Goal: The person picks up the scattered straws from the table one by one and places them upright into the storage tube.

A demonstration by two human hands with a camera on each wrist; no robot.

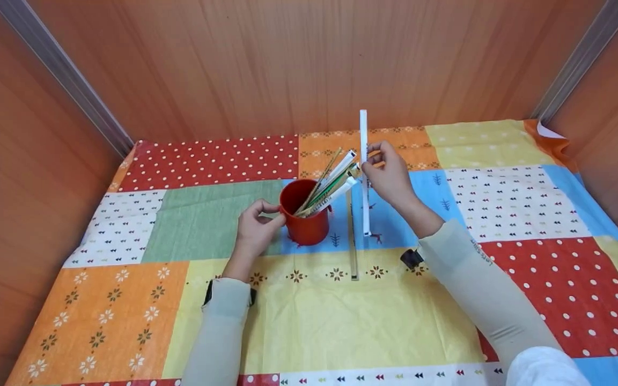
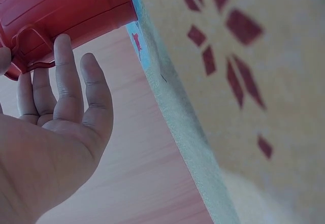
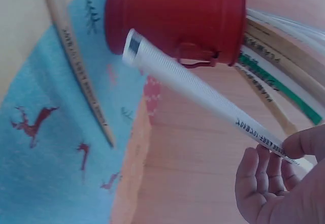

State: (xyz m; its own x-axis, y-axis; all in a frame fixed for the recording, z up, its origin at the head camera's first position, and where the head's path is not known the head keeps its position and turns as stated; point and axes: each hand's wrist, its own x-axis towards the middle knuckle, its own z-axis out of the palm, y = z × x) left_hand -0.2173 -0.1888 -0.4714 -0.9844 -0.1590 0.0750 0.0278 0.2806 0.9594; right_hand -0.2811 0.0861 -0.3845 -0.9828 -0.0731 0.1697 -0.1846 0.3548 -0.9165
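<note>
A small red bucket [image 1: 309, 231] with side handles stands upright on the cloth. Several wrapped straws [image 1: 344, 163] lean out of it to the right, one with a green stripe. With thumb and forefinger, my left hand [image 1: 255, 233] pinches the bucket's left side near the rim, at the handle [image 2: 34, 31]. My right hand [image 1: 393, 174] pinches a white paper-wrapped straw [image 3: 203, 97] with small dark print near its middle, holding it upright just right of the bucket. Below it, a tan wrapped straw [image 1: 352, 249] lies on the cloth.
A patchwork-print tablecloth [image 1: 341, 321] covers the table. Wood-grain panels [image 1: 319, 64] enclose the back and both sides, with metal posts [image 1: 67, 80] at the corners. The cloth's far right corner [image 1: 549, 132] curls up.
</note>
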